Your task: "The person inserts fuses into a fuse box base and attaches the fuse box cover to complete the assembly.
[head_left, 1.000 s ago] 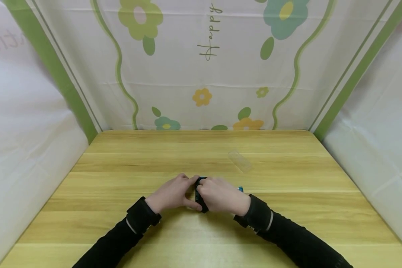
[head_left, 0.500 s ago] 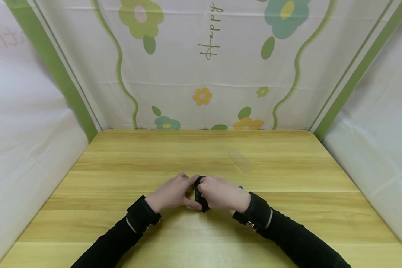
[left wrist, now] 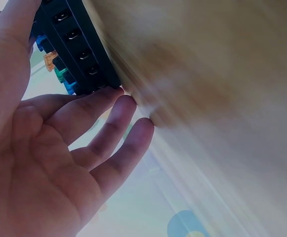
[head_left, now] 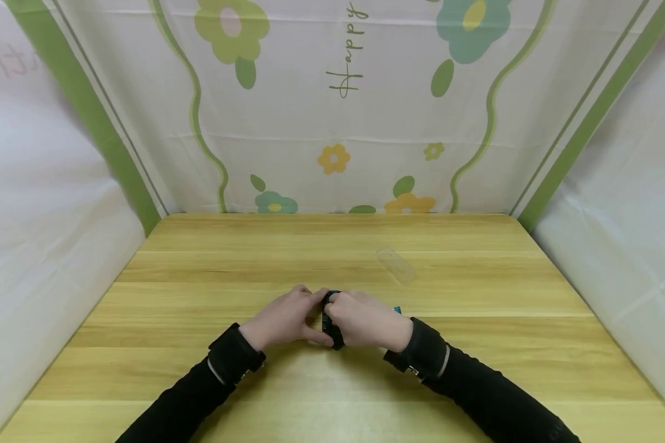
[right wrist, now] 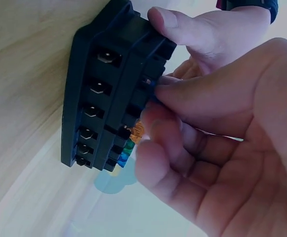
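A black fuse box (head_left: 332, 335) stands on the wooden table between my two hands. Metal terminals line its side, and orange, green and blue blade fuses (right wrist: 136, 131) sit along its top in the right wrist view. My left hand (head_left: 288, 315) holds the box by its ends, thumb at the near end and fingertips at the far one. Over the top, my right hand (head_left: 368, 320) pinches a small blade fuse at a slot near the thumb end. Only a bluish bit of that fuse (right wrist: 153, 100) shows; the fingers hide the rest.
A clear plastic cover (head_left: 396, 265) lies on the table (head_left: 244, 381) beyond the right hand. Part of a small blue item (head_left: 397, 309) shows behind the right wrist. White cloth walls with printed flowers (head_left: 334, 159) enclose the table's back and sides.
My right hand has shifted very slightly over the fuse box. The left hand keeps its hold, and the clear cover lies where it was.
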Action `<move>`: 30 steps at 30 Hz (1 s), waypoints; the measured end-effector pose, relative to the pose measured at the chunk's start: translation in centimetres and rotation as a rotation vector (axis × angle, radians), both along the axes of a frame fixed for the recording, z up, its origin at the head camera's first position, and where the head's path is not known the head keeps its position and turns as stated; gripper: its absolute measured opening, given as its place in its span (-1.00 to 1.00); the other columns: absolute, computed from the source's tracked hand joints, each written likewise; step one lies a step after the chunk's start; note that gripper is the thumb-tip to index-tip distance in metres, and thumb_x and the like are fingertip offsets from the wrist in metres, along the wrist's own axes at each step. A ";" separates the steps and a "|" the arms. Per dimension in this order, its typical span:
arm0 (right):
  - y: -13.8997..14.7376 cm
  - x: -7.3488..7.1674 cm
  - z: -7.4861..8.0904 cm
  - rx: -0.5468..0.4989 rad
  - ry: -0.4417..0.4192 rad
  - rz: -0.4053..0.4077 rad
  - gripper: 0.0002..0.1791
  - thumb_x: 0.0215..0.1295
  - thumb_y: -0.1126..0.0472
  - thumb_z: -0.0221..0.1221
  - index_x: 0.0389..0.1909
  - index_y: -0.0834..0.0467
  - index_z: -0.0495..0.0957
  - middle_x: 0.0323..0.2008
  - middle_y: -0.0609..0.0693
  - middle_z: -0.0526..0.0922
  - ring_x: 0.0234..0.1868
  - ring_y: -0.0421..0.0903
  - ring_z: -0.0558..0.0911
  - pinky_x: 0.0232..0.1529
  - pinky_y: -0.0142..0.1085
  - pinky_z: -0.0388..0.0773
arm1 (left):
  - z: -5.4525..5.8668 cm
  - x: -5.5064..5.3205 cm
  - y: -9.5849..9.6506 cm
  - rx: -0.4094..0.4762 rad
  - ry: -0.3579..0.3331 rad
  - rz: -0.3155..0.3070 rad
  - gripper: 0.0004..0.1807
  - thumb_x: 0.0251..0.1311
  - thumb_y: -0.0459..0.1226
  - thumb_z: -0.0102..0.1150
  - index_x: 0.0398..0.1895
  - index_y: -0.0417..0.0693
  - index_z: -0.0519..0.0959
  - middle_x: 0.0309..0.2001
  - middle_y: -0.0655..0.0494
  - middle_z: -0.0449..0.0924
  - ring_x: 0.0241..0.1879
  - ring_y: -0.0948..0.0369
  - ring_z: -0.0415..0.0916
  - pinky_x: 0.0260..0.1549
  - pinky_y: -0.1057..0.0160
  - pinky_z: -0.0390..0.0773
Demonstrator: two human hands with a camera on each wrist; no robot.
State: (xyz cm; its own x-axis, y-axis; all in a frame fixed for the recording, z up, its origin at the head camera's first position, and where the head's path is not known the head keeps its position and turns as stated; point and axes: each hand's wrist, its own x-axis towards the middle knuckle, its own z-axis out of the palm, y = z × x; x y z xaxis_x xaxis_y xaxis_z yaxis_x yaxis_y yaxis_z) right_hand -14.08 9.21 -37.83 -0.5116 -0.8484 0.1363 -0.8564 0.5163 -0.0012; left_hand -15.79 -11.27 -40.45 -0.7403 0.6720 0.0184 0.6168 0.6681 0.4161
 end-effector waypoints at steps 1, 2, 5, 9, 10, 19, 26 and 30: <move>0.0 0.0 0.0 0.004 -0.004 -0.001 -0.73 0.25 0.08 0.35 -0.52 0.06 0.50 -0.53 -0.09 0.39 -0.55 -0.21 0.31 -0.51 -0.42 0.24 | 0.0 0.0 0.0 0.000 0.000 -0.001 0.02 -0.12 0.33 0.36 0.41 0.05 0.37 0.01 0.10 0.54 -0.01 0.14 0.41 -0.16 0.16 0.48; 0.1 0.0 0.1 0.004 -0.009 -0.003 -0.73 0.25 0.09 0.35 -0.52 0.07 0.50 -0.53 -0.09 0.39 -0.55 -0.21 0.31 -0.51 -0.42 0.24 | 0.0 0.0 0.0 0.000 0.002 -0.002 0.02 -0.12 0.33 0.36 0.41 0.06 0.37 0.01 0.10 0.54 -0.01 0.14 0.41 -0.15 0.16 0.48; 0.1 0.1 0.0 0.000 -0.007 -0.010 -0.70 0.25 0.07 0.35 -0.55 0.06 0.48 -0.55 -0.10 0.37 -0.56 -0.21 0.31 -0.52 -0.43 0.26 | 0.0 0.0 0.1 0.003 0.005 -0.005 0.01 -0.12 0.34 0.36 0.40 0.06 0.37 0.01 0.11 0.55 -0.01 0.14 0.41 -0.15 0.16 0.48; -0.2 0.3 0.0 0.018 0.041 -0.018 -0.69 0.23 0.02 0.37 -0.55 0.07 0.51 -0.54 -0.08 0.41 -0.53 -0.19 0.37 -0.49 -0.42 0.35 | 0.0 -0.1 0.1 0.015 0.008 -0.012 -0.02 -0.12 0.34 0.35 0.37 0.07 0.40 -0.01 0.16 0.55 -0.03 0.15 0.41 -0.16 0.17 0.48; -0.3 0.4 -0.1 0.037 0.077 -0.017 -0.69 0.23 0.00 0.37 -0.54 0.08 0.53 -0.53 -0.07 0.44 -0.52 -0.18 0.40 -0.47 -0.42 0.39 | 0.0 -0.1 0.1 0.018 0.012 -0.015 -0.03 -0.12 0.34 0.35 0.36 0.08 0.41 -0.02 0.18 0.55 -0.03 0.16 0.41 -0.17 0.18 0.47; -1.2 1.2 -0.5 0.144 0.355 -0.032 -0.67 0.20 -0.05 0.36 -0.63 0.00 0.56 -0.54 -0.02 0.53 -0.55 -0.12 0.46 -0.60 -0.33 0.43 | -0.1 -0.2 0.0 0.038 0.062 -0.039 -0.11 -0.10 0.29 0.39 0.32 0.14 0.43 -0.12 0.27 0.56 -0.10 0.18 0.40 -0.23 0.23 0.45; -1.2 1.4 -0.3 0.070 0.260 -0.012 -0.65 0.21 0.08 0.37 -0.72 -0.01 0.51 -0.58 -0.04 0.50 -0.52 -0.13 0.45 -0.50 -0.35 0.41 | -0.1 0.0 0.0 0.038 0.052 -0.034 -0.11 -0.09 0.28 0.40 0.33 0.14 0.43 -0.12 0.22 0.58 -0.09 0.18 0.41 -0.19 0.21 0.47; -1.2 1.3 -0.3 0.051 0.217 0.002 -0.62 0.21 0.12 0.37 -0.75 -0.02 0.50 -0.62 -0.09 0.44 -0.49 -0.13 0.45 -0.45 -0.35 0.41 | 0.0 0.1 0.1 0.041 0.042 -0.032 -0.10 -0.08 0.26 0.41 0.34 0.13 0.42 -0.10 0.20 0.58 -0.06 0.17 0.41 -0.16 0.20 0.47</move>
State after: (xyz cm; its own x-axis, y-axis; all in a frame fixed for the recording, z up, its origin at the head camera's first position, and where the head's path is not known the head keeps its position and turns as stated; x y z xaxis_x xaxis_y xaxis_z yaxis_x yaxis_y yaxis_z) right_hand -12.78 8.00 -38.10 -0.4729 -0.8581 0.2001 -0.8348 0.5090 0.2097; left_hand -15.72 -11.21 -40.47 -0.7163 0.6936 0.0769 0.6553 0.6306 0.4159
